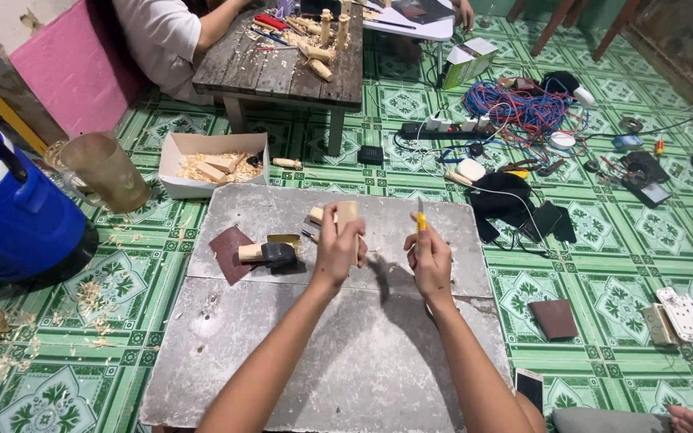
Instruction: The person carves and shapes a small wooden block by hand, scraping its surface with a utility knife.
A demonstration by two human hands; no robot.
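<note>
While both hands hover over the far half of the grey desk (pixel 362 361), a wooden piece meets a yellow-handled knife.

Closed around a pale wooden block (pixel 346 213), the left hand (pixel 338 250) holds it upright above the desk's far edge, fingers wrapped tight; the block's top sticks out above the knuckles. Just to its right, and apart from it, the right hand (pixel 431 258) pinches a slim knife (pixel 420 218) with a yellow handle, point upward. On the desk near the left edge lie a dark sheet of sandpaper (pixel 226 250) and, touching it, a black-headed mallet (pixel 270 254) with a pale handle. Beyond the desk's far left corner, on the green tiled floor (pixel 611 265), sits a cardboard box (pixel 210 164) of wood offcuts. Another person sits at a plank table (pixel 282 68) further back.
</note>
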